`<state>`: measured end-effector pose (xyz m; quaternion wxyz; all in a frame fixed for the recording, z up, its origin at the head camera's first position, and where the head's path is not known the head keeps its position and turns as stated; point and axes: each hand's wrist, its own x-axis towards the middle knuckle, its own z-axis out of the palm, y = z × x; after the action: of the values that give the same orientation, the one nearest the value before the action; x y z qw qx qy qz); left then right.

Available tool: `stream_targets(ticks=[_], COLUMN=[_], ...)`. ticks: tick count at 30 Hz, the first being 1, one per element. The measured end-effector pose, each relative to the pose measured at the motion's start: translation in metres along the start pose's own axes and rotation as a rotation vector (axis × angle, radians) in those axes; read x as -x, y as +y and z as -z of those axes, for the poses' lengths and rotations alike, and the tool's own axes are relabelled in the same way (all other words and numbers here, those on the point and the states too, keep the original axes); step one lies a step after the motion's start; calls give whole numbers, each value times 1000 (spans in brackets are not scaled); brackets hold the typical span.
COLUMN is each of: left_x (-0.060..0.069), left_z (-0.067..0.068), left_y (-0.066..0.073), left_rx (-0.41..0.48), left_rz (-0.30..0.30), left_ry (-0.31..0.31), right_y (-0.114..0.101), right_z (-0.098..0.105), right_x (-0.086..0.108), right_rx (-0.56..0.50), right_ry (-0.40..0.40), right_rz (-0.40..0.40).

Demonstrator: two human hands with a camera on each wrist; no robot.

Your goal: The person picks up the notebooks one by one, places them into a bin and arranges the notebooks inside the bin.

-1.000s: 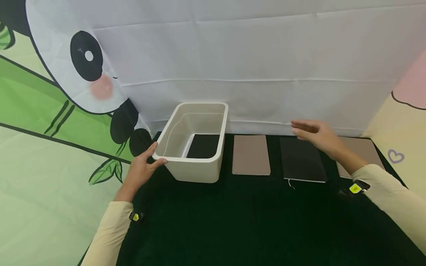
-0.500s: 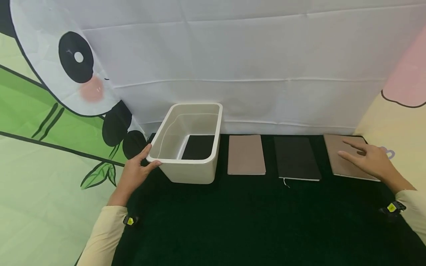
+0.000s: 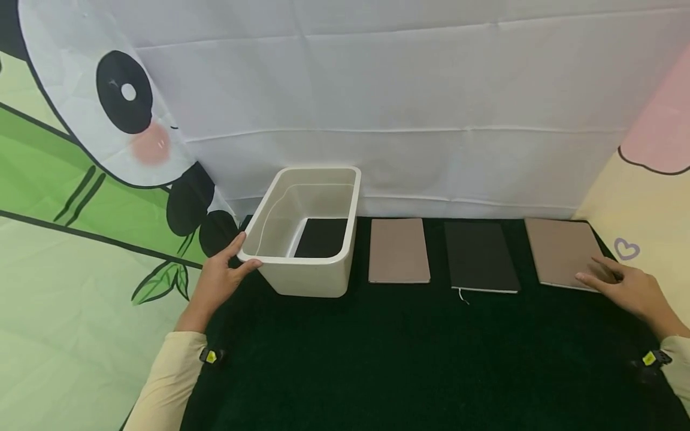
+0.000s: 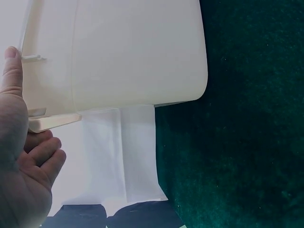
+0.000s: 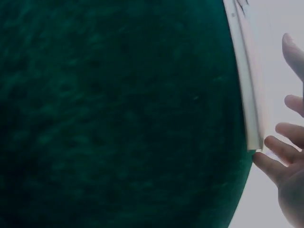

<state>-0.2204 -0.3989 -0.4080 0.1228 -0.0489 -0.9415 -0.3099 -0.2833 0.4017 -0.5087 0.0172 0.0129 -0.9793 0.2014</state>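
Observation:
A white plastic bin stands at the back left of the dark green cloth, with a flat black rectangle lying on its floor. My left hand holds the bin's near left corner, thumb on the front rim and fingers along the left side. A brown notebook lies at the far right. Over its near right corner hovers my right hand, thumb and fingers apart. In the right wrist view, the fingertips are close by the notebook's edge; whether they touch it I cannot tell.
Between the bin and the right notebook lie a pinkish-brown notebook and a black notebook with a white ribbon. A white cloth backdrop rises behind them. Printed cloth walls flank both sides. Dark green cloth spreads across the front.
My right hand has moved right and toward me, from above the black notebook to the near right corner of the right notebook. The left hand stays on the bin. The view has shifted slightly.

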Motion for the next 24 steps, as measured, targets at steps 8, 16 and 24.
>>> stream_targets(ticks=[8,16,24], left_x=[0,-1,0], left_z=[0,0,-1], left_y=[1,3,2], left_rx=[7,9,17], left_rz=[24,32,35], left_ry=[-6,-3,-1], right_y=[8,10,5], right_z=[-8,-11,-11], right_x=[5,5,1], right_rx=[20,22,-16], right_ry=[-5,-13,-26], right_rz=[-74,-91,-125])
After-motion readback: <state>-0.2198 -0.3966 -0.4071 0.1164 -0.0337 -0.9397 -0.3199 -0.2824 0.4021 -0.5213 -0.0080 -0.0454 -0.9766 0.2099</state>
